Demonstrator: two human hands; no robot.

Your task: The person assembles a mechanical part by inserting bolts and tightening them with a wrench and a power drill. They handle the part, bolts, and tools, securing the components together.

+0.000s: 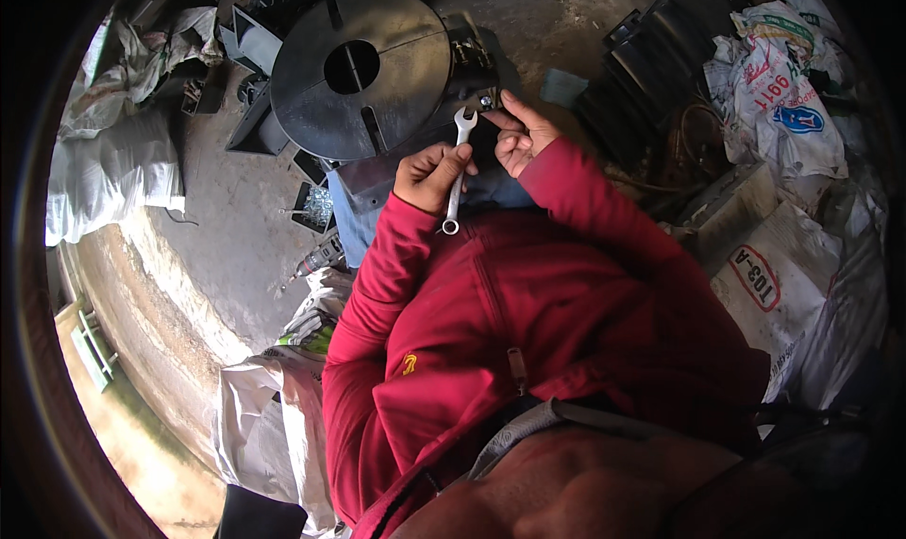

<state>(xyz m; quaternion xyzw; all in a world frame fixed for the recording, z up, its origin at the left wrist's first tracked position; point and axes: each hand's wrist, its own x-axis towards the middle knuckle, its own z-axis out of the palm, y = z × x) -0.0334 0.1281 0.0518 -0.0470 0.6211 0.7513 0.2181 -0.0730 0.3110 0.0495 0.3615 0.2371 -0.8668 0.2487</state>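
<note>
My left hand [434, 176] is closed around the middle of a silver combination wrench [461, 157]. The wrench's open jaw points away from me, and its ring end hangs towards my jacket. To the right, my right hand [525, 138] holds nothing that I can see. Two of its digits stretch out and the others curl in. They reach beside a small shiny bolt [486, 100] at the edge of a dark metal assembly; whether they touch it I cannot tell. A large black slotted disc [406, 58] with a round centre hole lies just beyond my left hand.
Dark bins [260, 128] stand left of the disc, one small bin [315, 205] holding shiny hardware. A power drill [321, 256] lies on the floor below them. Black ribbed parts [642, 67] are stacked at the right, near white sacks [783, 95]. Another white sack [269, 426] stands at lower left.
</note>
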